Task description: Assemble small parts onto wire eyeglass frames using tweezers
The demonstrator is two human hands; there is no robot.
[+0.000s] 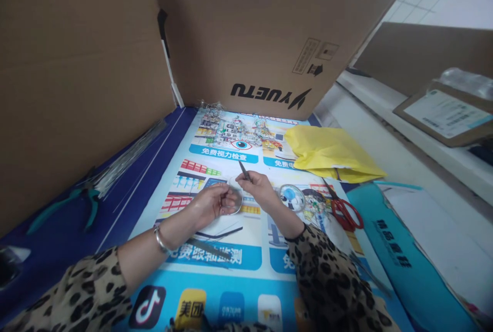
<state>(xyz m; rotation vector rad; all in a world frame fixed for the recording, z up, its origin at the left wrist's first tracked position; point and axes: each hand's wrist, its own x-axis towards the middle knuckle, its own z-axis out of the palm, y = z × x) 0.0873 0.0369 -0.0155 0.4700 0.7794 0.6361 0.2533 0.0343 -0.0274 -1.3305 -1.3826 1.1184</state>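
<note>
My left hand (217,201) is closed, its thumb and fingers pinching a thin wire ring (242,203) that bulges out to the right of the fingertips. Close beside it, my right hand (260,188) grips a slim dark pointed tool (244,172), its tip pointing up and away; whether it is tweezers or something else is unclear. Both hands are just above the printed poster sheet (246,280), nearly touching. To the right of my right wrist is a small round clear dish (291,198). Red-handled scissors (346,213) lie farther right.
Cardboard panels (269,29) wall off the back and left. At left lie teal-handled pliers (65,208) and a bundle of straight wires (129,162). Tangled small wire pieces (239,129) sit at the back. A yellow bag (331,152) and a teal package (396,255) flank the right side.
</note>
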